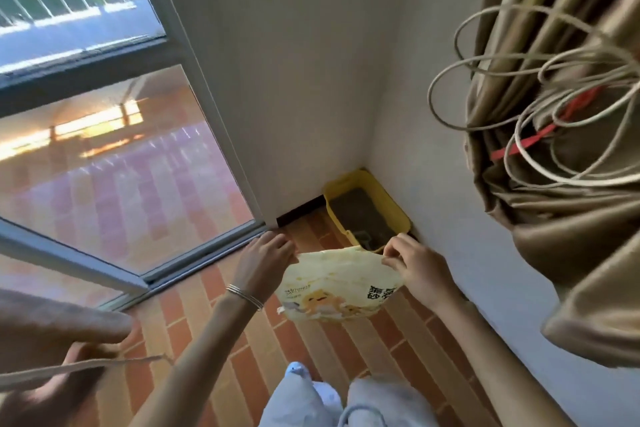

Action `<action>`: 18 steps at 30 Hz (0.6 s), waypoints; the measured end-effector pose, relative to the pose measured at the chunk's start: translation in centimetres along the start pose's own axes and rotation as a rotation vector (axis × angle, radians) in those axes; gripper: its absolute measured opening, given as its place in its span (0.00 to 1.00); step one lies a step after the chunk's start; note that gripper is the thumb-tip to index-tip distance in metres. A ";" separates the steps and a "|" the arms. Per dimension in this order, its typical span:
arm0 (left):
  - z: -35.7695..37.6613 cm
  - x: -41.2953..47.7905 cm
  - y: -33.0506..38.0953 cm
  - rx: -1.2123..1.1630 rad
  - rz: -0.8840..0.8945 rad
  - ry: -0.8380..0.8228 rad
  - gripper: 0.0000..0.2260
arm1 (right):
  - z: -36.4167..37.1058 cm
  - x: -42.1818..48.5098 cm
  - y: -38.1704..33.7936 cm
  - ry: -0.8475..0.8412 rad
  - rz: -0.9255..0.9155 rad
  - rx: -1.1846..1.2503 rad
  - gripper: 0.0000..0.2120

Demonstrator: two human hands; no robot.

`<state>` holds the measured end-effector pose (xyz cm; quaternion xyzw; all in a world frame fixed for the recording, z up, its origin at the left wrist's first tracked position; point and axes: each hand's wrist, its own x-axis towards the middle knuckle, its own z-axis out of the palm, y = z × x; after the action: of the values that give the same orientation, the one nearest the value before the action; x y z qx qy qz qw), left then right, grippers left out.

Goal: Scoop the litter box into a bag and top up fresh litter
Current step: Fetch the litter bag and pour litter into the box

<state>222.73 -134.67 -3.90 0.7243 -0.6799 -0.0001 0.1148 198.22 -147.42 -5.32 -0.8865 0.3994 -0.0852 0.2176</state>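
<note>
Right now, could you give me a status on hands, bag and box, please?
Left hand and right hand pinch the bag at its top edge. Box on floor in corner, ahead. Curtain hangs right, apart.

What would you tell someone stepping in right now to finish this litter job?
Left hand: grips the left top edge of the litter bag.
Right hand: pinches the bag's right top corner.
The bag is held above the brick floor, just short of the yellow litter box in the wall corner.
Done: the box holds dark litter; whether it was scooped cannot be told.
Left: probably open the bag and pour in fresh litter.
</note>
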 end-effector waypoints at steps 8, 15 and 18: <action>1.0 5.5 -7.2 0.033 0.097 -0.092 0.08 | 2.0 4.7 -2.9 0.019 0.114 0.082 0.05; 2.3 10.6 -11.5 0.011 0.153 -0.166 0.08 | 3.7 9.9 -3.2 0.064 0.169 0.133 0.04; 2.6 12.9 -13.0 0.002 0.177 -0.202 0.08 | 4.4 12.0 -2.8 0.095 0.192 0.118 0.04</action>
<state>236.07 -147.12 -6.54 0.6579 -0.7492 -0.0625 0.0446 209.51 -153.27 -8.25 -0.8249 0.4865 -0.1294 0.2573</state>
